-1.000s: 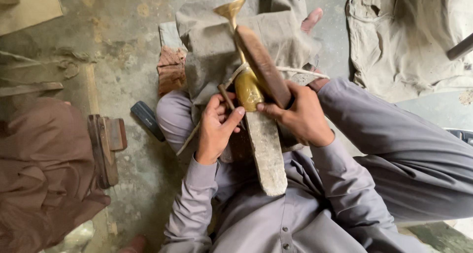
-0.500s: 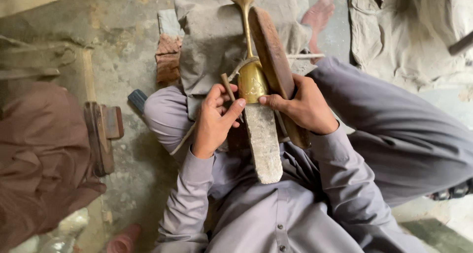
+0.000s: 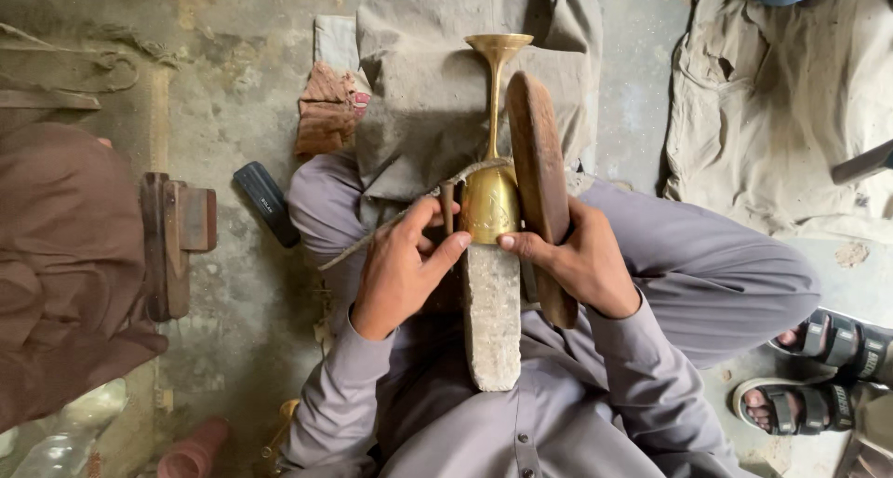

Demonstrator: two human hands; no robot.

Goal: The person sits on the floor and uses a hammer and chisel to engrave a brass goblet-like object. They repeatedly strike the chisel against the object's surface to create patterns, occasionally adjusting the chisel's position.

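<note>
Both hands' fingers pinched brass goblet [image 3: 490,204], left hand [image 3: 400,269], right hand [image 3: 581,259], steadying it against stone block [image 3: 491,315] beneath fingers.

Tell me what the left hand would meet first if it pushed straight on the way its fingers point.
Probably the brass goblet-shaped vessel: the left hand points right and slightly up, its fingertips already at the vessel's bowl, above the grey stone block. Depth is hard to judge.

Left hand [image 3: 402,266] and right hand [image 3: 581,259] both curled, fingertips pinching inward toward each other, forearms angled in from the elbows.
</note>
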